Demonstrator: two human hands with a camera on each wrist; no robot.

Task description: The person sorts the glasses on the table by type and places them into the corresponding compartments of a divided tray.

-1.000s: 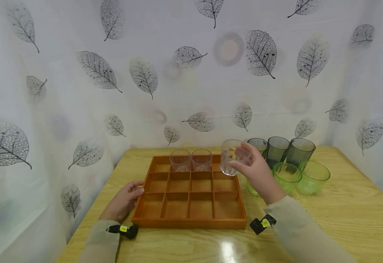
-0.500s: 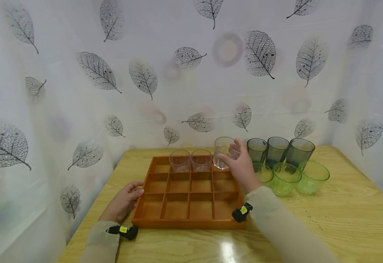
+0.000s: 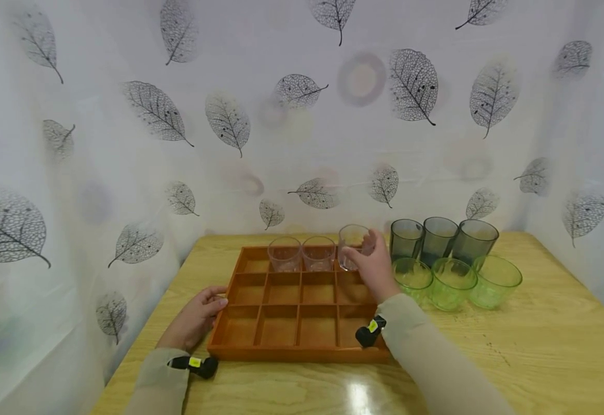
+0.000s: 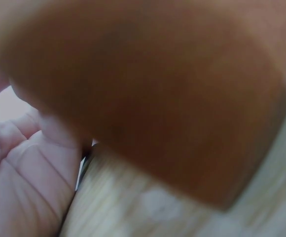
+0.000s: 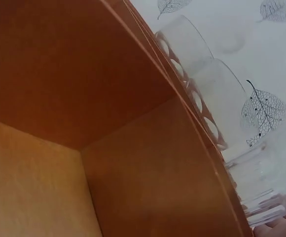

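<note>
My right hand grips a clear drinking glass between thumb and fingers, over the back right compartment of a brown wooden divided tray. The right wrist view shows the glass beyond a tray wall; whether its base touches the compartment floor cannot be told. Two similar clear glasses, the left one and the right one, stand upright in the middle two back compartments. At the tray's left side rests my left hand, its thumb and fingers touching the outer wall. Up close, its palm lies beside that wall.
Three dark grey tumblers stand at the back right of the wooden table. In front of them are three green glasses, close to my right forearm. A leaf-patterned curtain hangs behind the table.
My right hand has carried the clear glass left from beside the green glasses, then lowered it at the back right compartment. The left hand and the tray have stayed put.
</note>
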